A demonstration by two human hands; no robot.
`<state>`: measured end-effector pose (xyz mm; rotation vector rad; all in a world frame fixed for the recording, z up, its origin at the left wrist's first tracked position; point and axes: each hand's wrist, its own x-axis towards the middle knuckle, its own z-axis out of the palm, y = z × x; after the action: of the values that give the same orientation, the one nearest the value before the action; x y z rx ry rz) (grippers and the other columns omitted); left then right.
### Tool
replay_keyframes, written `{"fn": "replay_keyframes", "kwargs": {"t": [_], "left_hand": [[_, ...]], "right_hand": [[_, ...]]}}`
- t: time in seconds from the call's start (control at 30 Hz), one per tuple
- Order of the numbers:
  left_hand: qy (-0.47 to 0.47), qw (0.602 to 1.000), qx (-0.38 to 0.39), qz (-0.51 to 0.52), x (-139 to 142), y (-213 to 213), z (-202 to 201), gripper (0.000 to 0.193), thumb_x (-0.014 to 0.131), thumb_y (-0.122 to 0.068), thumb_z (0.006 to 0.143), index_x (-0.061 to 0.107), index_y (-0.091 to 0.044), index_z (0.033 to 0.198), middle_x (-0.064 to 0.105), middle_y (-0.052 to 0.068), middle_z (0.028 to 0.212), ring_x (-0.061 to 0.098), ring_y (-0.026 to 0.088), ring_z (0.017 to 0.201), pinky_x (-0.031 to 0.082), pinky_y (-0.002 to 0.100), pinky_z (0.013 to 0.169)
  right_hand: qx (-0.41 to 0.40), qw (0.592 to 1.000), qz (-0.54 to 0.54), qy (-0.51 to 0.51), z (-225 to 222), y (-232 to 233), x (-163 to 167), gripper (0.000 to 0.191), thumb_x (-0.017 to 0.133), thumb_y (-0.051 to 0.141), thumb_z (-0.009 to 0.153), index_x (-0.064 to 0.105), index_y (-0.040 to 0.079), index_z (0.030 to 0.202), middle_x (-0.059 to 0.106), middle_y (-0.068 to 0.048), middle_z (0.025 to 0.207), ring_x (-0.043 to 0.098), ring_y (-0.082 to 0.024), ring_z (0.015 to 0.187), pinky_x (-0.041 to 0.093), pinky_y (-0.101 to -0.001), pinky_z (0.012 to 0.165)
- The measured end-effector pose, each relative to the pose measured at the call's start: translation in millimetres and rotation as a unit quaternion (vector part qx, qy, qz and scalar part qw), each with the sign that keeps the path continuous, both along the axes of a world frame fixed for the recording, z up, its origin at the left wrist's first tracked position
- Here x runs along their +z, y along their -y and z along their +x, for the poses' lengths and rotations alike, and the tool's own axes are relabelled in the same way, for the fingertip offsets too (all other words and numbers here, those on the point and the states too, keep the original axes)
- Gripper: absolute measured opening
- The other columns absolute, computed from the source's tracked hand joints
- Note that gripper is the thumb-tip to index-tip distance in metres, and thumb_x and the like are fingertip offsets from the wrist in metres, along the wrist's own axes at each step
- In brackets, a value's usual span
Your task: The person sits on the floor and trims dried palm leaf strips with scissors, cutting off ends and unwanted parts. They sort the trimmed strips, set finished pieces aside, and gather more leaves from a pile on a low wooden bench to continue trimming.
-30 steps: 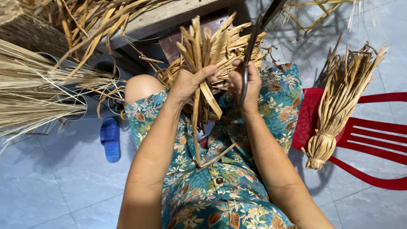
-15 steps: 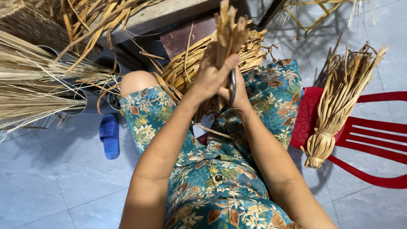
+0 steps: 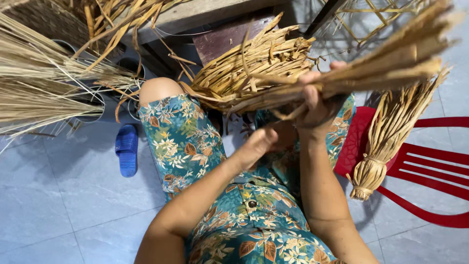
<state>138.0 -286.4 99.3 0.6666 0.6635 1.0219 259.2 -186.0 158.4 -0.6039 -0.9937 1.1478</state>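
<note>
- A long bundle of dry tan palm-leaf strips [image 3: 381, 68] is held level across the upper right of the view, above the lap, its loose ends fanning out toward the top right corner.
- The bundle is clasped near its middle by the right hand [image 3: 317, 105]; the grip is closed around the strips, with the fingers wrapped over the top.
- The left hand [image 3: 256, 146] is seen lower, just above the lap, apart from the bundle; its fingers are loosely curled, and whether anything small is pinched in them cannot be told.
- The step in hand is judged to be the gathering and evening of the strips into one bunch before binding.
- The next move is judged to call for a steady hold by the right hand, while the left hand is brought back to the butt end so that the strips can be squeezed together or tied.
- A heap of similar dried, curled leaf strips [image 3: 249, 73] is piled just beyond the knees, behind the held bundle.
- A finished bunch of leaf strips tied at its base [image 3: 386, 142] is laid on a red plastic chair [image 3: 430, 171] to the right.
- The lap is covered by a teal floral-print garment [image 3: 195, 146].
- A sheaf of thin straw-coloured stalks [image 3: 44, 88] is seen at the left.
- A blue rubber slipper [image 3: 127, 149] lies on the grey tiled floor [image 3: 53, 205].
</note>
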Motion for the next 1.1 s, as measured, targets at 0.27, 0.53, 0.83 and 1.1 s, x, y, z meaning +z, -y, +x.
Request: {"fn": "replay_keyframes", "kwargs": {"t": [0.27, 0.53, 0.83, 1.1], "left_hand": [[0.324, 0.917, 0.233, -0.024, 45.7, -62.1, -44.4, 0.05, 0.07, -0.036, 0.103, 0.055, -0.013, 0.145, 0.066, 0.002, 0.111, 0.065, 0.024, 0.108, 0.054, 0.048, 0.102], [0.294, 0.909, 0.293, 0.036, 55.4, -87.1, -103.8, 0.033, 0.065, -0.018, 0.106, 0.057, -0.011, 0.137, 0.062, 0.003, 0.092, 0.064, 0.017, 0.084, 0.06, 0.041, 0.086], [0.046, 0.957, 0.259, 0.12, 88.2, -81.1, -132.9, 0.045, 0.061, -0.03, 0.106, 0.05, -0.008, 0.144, 0.062, 0.004, 0.092, 0.062, 0.012, 0.072, 0.061, 0.034, 0.071], [-0.122, 0.974, 0.127, 0.145, 120.6, -64.2, -133.3, 0.057, 0.057, -0.046, 0.106, 0.058, -0.005, 0.144, 0.054, -0.004, 0.065, 0.047, 0.005, 0.049, 0.041, 0.021, 0.045]], "right_hand": [[0.106, 0.987, 0.067, 0.1, 22.0, 51.0, -6.1, 0.063, 0.086, 0.018, 0.092, 0.039, 0.011, 0.132, 0.069, -0.01, 0.099, 0.069, -0.016, 0.09, 0.058, -0.0256, 0.084], [0.333, 0.935, -0.023, 0.124, 69.4, 48.9, -52.8, 0.051, 0.078, 0.002, 0.092, 0.044, 0.007, 0.129, 0.07, -0.018, 0.113, 0.071, -0.027, 0.103, 0.06, -0.0401, 0.089], [0.414, 0.865, -0.204, 0.198, 69.8, 99.8, -68.6, 0.023, 0.068, 0.006, 0.098, 0.06, 0.006, 0.12, 0.067, -0.016, 0.123, 0.066, -0.026, 0.116, 0.053, -0.0385, 0.105], [0.451, 0.793, -0.059, 0.405, 65.3, 84.0, -45.4, 0.043, 0.076, 0.011, 0.089, 0.054, 0.01, 0.125, 0.071, -0.007, 0.131, 0.067, -0.021, 0.126, 0.051, -0.035, 0.108]]}}
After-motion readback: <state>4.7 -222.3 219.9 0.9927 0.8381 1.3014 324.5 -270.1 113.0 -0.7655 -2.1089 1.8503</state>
